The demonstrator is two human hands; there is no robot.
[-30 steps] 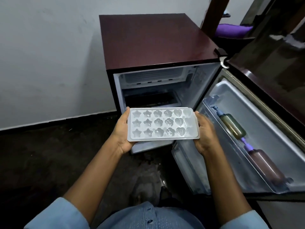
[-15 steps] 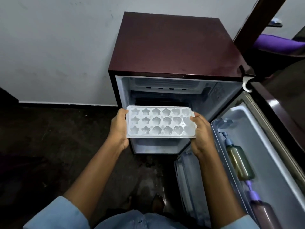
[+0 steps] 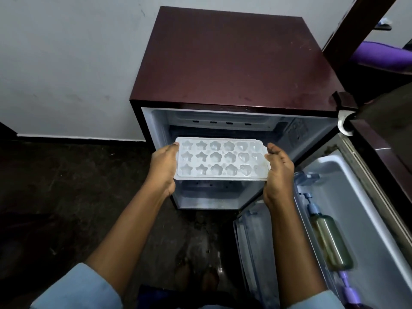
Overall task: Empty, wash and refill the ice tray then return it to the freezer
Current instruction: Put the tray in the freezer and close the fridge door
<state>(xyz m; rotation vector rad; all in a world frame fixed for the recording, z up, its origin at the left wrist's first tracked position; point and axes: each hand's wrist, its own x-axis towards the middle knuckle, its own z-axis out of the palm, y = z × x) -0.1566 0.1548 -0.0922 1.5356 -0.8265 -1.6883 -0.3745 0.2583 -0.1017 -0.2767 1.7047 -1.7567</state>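
A white ice tray (image 3: 221, 159) with star, flower and heart shaped cells is held level in front of the open mini fridge (image 3: 227, 63). My left hand (image 3: 163, 168) grips its left end and my right hand (image 3: 278, 172) grips its right end. The tray's far edge sits just below the freezer compartment (image 3: 223, 123) at the top of the fridge's inside. Whether the cells hold water is hard to tell.
The fridge door (image 3: 361, 208) stands open to the right, with two pump bottles (image 3: 330, 239) in its shelf. A white wall (image 3: 66, 63) is behind and left of the fridge. Dark floor (image 3: 66, 197) lies on the left. My feet (image 3: 196, 277) show below.
The view has moved closer to and more squarely over the fridge. Both hands have carried the tray forward towards the open freezer compartment.
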